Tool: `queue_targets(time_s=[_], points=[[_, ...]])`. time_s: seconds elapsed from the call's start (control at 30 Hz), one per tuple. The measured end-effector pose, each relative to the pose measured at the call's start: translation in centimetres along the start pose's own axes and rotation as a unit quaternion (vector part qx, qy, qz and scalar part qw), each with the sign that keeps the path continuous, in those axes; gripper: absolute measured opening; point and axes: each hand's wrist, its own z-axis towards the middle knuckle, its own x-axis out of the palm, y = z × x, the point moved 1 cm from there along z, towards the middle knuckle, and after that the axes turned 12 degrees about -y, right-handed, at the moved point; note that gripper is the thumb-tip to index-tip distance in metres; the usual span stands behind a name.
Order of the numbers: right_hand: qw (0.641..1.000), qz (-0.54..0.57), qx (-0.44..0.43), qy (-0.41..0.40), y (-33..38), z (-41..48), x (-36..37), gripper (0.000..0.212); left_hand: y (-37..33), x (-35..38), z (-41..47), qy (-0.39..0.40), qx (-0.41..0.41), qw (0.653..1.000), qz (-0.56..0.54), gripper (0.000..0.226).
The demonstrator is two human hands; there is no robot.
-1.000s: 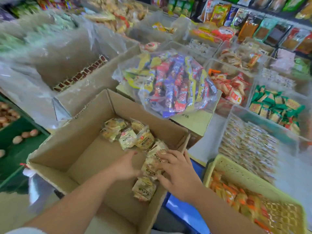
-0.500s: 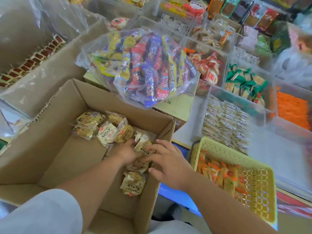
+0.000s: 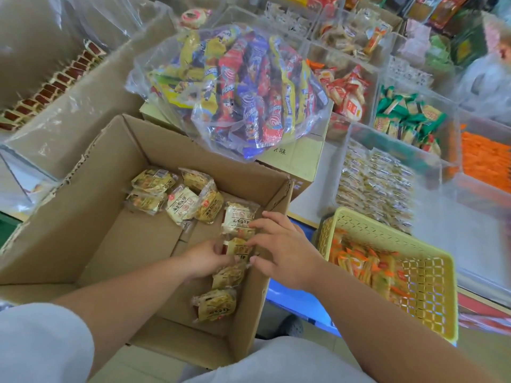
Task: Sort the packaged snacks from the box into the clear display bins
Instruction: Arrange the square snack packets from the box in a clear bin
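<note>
Since a moment ago the view has swung down and left, and both hands have crept a little further along the row of packets by the right wall of the cardboard box (image 3: pixel 83 217).

From the head camera, the only view: the left hand (image 3: pixel 206 259) lies low in the box, its fingers curled around the left edge of a yellow snack packet (image 3: pixel 238 248), seemingly pinching it. The right hand (image 3: pixel 279 250) comes in from over the box wall, fingers spread and resting on top of the same cluster, thumb at its near side. I cannot tell whether it truly clamps anything. The packets run in a line away from the person, long axis along the wall; one more lies nearer the body (image 3: pixel 215 305), a loose group further in (image 3: pixel 177 196).

The clear bin of matching packets (image 3: pixel 378 186) stands to the right, past the yellow basket (image 3: pixel 431 275), so the right hand is the nearer carrier.
</note>
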Motion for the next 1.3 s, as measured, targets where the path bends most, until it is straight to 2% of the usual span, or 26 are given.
queue_targets(time_s=[0.1,0.13,0.17,0.2,0.27,0.37,0.43,0.47,0.53,0.6,0.63,0.7,0.77,0.83,0.9,1.0,1.13,1.23,1.3], points=[[1.0,0.0,0.006,-0.004,0.1,0.0,0.1,0.037,-0.1,0.4,0.2,-0.065,-0.024,0.997,-0.019,0.028],[1.0,-0.002,0.005,-0.004,0.1,0.0,0.1,0.037,-0.2,0.3,0.3,-0.066,-0.036,0.997,-0.025,0.034],[1.0,-0.005,0.005,-0.004,0.1,0.0,0.1,0.037,-0.2,0.2,0.4,-0.056,-0.044,0.997,-0.029,0.049],[1.0,-0.006,0.005,-0.003,0.1,0.0,0.1,0.037,-0.1,0.1,0.5,-0.035,-0.045,0.998,-0.024,0.068],[1.0,-0.006,0.005,-0.004,0.0,0.0,0.2,0.037,0.0,-0.4,0.4,0.018,-0.028,0.999,0.033,0.083],[1.0,-0.003,0.009,-0.009,0.0,-0.1,0.3,0.037,0.8,-1.0,0.4,0.081,-0.022,0.989,0.122,0.076],[1.0,-0.005,0.011,-0.013,0.0,-0.1,0.3,0.038,1.0,-1.6,0.0,0.12,-0.05,0.982,0.136,0.071],[1.0,-0.006,0.012,-0.013,0.0,-0.1,0.3,0.038,1.0,-1.8,-0.4,0.147,-0.065,0.979,0.127,0.076],[1.0,-0.007,0.013,-0.013,0.0,0.0,0.4,0.039,1.0,-2.3,-1.0,0.206,-0.069,0.967,0.134,0.105],[1.0,-0.008,0.013,-0.013,0.0,-0.1,0.5,0.039,0.9,-2.4,-1.7,0.245,-0.03,0.947,0.203,0.134],[1.0,-0.008,0.015,-0.014,0.1,-0.1,0.6,0.039,1.0,-2.2,-2.0,0.251,-0.006,0.939,0.235,0.14],[1.0,-0.008,0.018,-0.014,0.1,-0.1,0.7,0.039,1.6,-1.3,-2.7,0.235,0.033,0.931,0.276,0.136],[1.0,-0.009,0.019,-0.011,0.2,-0.2,0.7,0.04,2.1,-0.3,-3.3,0.189,0.066,0.932,0.301,0.119],[1.0,-0.011,0.018,-0.01,0.3,-0.3,0.7,0.04,2.5,0.2,-3.4,0.143,0.089,0.938,0.302,0.102],[1.0,-0.011,0.02,-0.01,0.3,-0.3,0.6,0.04,2.5,0.1,-3.3,0.132,0.091,0.946,0.282,0.097],[1.0,-0.011,0.02,-0.005,0.3,-0.3,0.6,0.039,2.3,-1.0,-2.6,0.147,0.054,0.962,0.222,0.098],[1.0,-0.005,0.015,0.005,0.1,-0.4,0.4,0.04,1.6,-3.5,-1.8,0.157,-0.019,0.981,0.115,0.082],[1.0,-0.003,0.014,0.007,0.0,-0.4,0.2,0.044,0.7,-5.9,-2.1,0.124,-0.054,0.991,0.022,0.075],[1.0,0.002,0.015,0.009,0.2,-0.3,0.0,0.05,0.2,-7.5,-3.0,0.089,-0.075,0.992,-0.055,0.08]])
